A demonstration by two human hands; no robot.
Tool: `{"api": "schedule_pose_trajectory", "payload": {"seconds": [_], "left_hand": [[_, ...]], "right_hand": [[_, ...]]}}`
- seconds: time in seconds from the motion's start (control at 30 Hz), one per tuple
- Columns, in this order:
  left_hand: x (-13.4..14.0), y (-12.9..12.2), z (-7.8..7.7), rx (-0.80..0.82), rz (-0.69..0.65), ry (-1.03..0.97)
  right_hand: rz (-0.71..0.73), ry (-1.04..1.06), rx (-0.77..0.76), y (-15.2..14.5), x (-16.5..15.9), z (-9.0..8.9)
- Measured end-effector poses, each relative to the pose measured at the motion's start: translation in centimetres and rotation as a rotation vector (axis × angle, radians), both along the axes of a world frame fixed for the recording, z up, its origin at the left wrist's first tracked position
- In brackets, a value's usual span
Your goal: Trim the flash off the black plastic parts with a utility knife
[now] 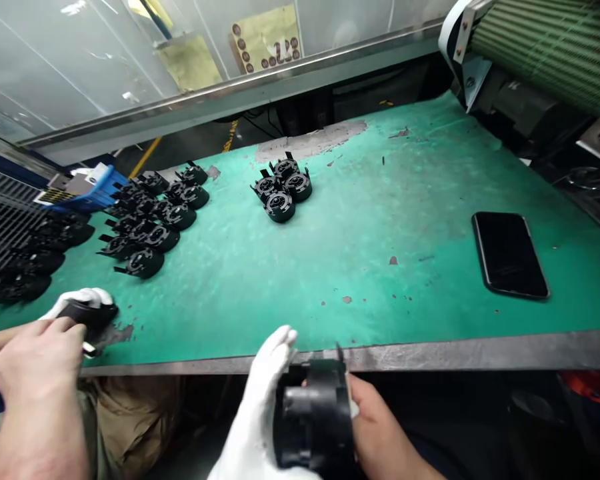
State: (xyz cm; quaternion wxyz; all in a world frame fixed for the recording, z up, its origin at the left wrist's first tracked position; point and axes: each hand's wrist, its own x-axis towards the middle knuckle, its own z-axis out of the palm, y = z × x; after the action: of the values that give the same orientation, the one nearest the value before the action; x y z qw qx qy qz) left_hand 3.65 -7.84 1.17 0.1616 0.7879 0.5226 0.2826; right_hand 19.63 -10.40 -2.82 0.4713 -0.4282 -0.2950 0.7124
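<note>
A black round plastic housing (pixel 325 407) is held between my two hands in front of the table's near edge. My left hand (pixel 255 413), in a white glove, lies along the housing's left side with its fingers pointing up; its thumb is not clearly seen. Bare, my right hand (pixel 380 420) grips the housing from the right, most of its fingers hidden behind it. A small cluster of similar black housings (pixel 280 205) stands on the green table mat (pixel 340 267), beyond my hands.
At left, a co-worker's hands (pixel 40 360) hold a black part. Several rows of black housings (pixel 147 262) stand near a blue bin (pixel 97 193). A black phone (pixel 510 255) lies at right. A green slatted conveyor (pixel 550 47) rises at the back right.
</note>
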Motion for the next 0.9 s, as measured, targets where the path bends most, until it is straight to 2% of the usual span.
{"api": "schedule_pose_trajectory", "payload": {"seconds": [0.1, 0.2, 0.27, 0.37, 0.47, 0.57, 0.67, 0.77, 0.9], "left_hand": [[0.1, 0.0, -0.3, -0.118, -0.081, -0.034], [0.6, 0.1, -1.4, -0.023, 0.010, 0.108], [1.0, 0.2, -2.6, 0.082, 0.070, 0.242], [1.5, 0.0, -4.0, 0.171, 0.090, 0.265], [1.7, -0.1, -4.4, 0.158, 0.083, 0.207], [1.7, 0.2, -4.2, 0.099, 0.062, 0.181], [1.8, 0.2, -4.4, 0.119, 0.060, 0.138], [1.9, -0.3, -5.0, 0.166, 0.122, 0.101], [1.7, -0.9, -5.6, 0.134, 0.203, 0.054]], "right_hand": [[0.011, 0.072, -0.108, -1.0, -1.2, -1.1], [-0.002, -0.043, -0.290, -3.3, -0.5, -3.4], [0.032, -0.121, -0.354, -4.3, 0.6, -4.1], [0.070, -0.194, -0.221, -3.8, 1.8, -3.5], [0.082, -0.185, -0.073, -2.3, 1.9, -2.6], [0.095, -0.241, -0.066, -1.7, 1.5, -2.7], [0.147, -0.315, -0.070, -1.8, 1.5, -3.2], [0.193, -0.353, -0.046, -1.5, 1.8, -3.1], [0.167, -0.411, -0.049, -0.8, 1.7, -2.8]]}}
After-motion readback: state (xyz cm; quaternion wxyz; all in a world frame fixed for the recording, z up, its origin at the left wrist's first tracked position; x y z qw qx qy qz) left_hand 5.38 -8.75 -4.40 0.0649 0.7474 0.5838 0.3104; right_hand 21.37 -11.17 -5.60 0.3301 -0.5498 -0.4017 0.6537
